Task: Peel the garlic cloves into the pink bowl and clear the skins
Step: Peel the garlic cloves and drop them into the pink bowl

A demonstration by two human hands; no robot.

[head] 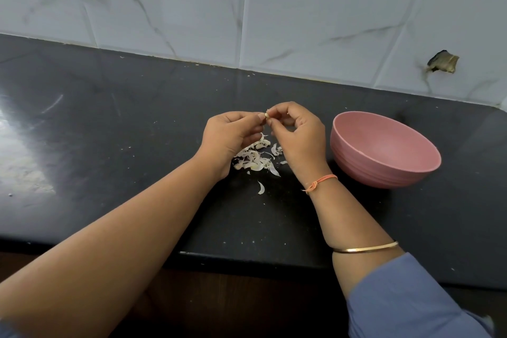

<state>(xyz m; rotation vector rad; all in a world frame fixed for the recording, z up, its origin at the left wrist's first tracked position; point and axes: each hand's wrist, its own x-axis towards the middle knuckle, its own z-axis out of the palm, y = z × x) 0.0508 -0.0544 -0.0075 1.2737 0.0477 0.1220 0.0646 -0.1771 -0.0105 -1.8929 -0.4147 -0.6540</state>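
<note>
Stretching from side to side, the black table (109, 123) meets a pale tiled wall (247, 8) at its far edge. Its front edge runs below the forearms and steps toward the viewer on the right half. Wide bare surface lies on the left side. On the right the room is smaller, because the pink bowl (380, 170) stands there, near the rounded right corner and just beside the right wrist, not touching it. The bowl is matte pink with fine ridges around its outer wall, and it stands upright.

The left hand (230, 137) and the right hand (299, 140) are raised above the table and meet at the fingertips. Both pinch one small garlic clove (266, 116) between thumb and fingers. The clove is pale cream and mostly hidden by the fingertips.

Under the hands lies a heap of white, thin, curled skins (255, 159). A loose skin (261, 188) lies apart, closer to the front edge. Counted: one bowl, two hands, one clove in view, and one heap whose pieces are too many to count.
</note>
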